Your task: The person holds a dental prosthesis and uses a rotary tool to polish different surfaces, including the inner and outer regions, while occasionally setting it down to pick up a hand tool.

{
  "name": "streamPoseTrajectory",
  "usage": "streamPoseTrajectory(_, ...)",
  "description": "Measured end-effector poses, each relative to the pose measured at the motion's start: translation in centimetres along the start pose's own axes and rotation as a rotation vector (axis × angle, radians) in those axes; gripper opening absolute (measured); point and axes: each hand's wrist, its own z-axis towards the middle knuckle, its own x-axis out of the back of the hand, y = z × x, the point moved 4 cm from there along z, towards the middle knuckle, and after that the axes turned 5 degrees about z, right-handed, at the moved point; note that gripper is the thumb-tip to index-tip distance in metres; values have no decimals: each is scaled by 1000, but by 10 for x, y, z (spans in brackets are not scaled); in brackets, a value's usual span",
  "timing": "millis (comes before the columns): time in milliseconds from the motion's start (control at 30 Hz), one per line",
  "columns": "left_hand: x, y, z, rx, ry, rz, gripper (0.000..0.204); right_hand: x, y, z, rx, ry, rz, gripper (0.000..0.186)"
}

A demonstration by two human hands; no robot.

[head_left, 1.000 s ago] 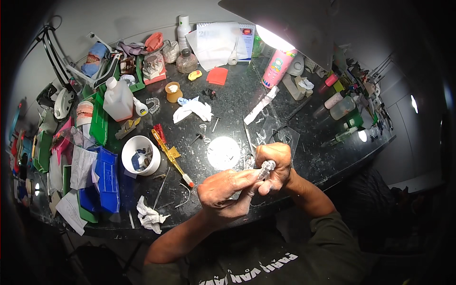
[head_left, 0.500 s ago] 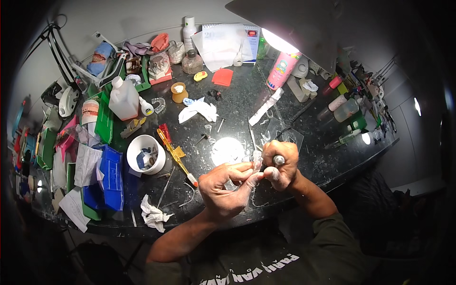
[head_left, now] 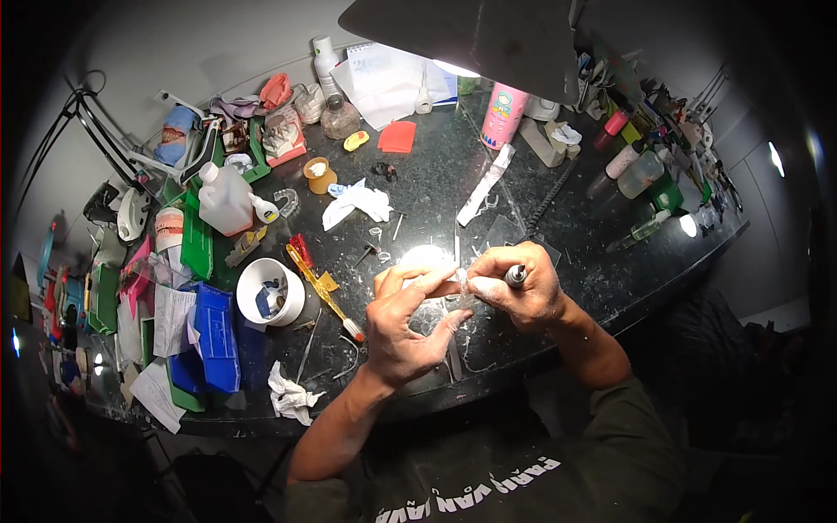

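Note:
Over the front middle of the dark bench, my left hand (head_left: 408, 324) has its fingers stretched to the right and its thumb set apart below them. A small clear plastic piece (head_left: 463, 286) sits at its fingertips, its outline partly lost in glare. My right hand (head_left: 525, 289) is wrapped round a pen-shaped handpiece (head_left: 516, 276), whose rounded dark end points up at me. The right thumb and forefinger meet the clear piece too; the handpiece's working tip is hidden. White dust coats the fingers. Beneath the hands lie a brightly lit white disc (head_left: 425, 258) and pale shavings.
A lamp hood (head_left: 471, 39) overhangs the far side. Left of my hands stand a white tub (head_left: 270, 292), a yellow-handled brush (head_left: 324, 296) and a blue bin (head_left: 215, 336). Crumpled tissue (head_left: 292, 394) lies at the front edge. Bottles (head_left: 641, 174) crowd the right side.
My left thumb has spread away from its fingers, and the clear piece has shifted slightly. My right fingertips have closed in on it from the right. The whole view has shifted a little.

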Motion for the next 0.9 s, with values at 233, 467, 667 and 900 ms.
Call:
streamPoseTrajectory(233, -13, -12, -13, 237, 26, -496, 56, 3, -1, -1, 110, -20, -102, 25)
streamPoseTrajectory(467, -11, -8, -16, 192, -69, -568, 58, 3, 19, 3, 315, -72, -356, 66)
streamPoseTrajectory(667, -14, -4, -19, 296, -4, -707, 56, -4, 18, 6, 324, -95, -336, 73)
streamPoseTrajectory(900, -10, -2, -19, 310, 11, -677, 55, -8, 16, 7, 285, -110, -380, 79)
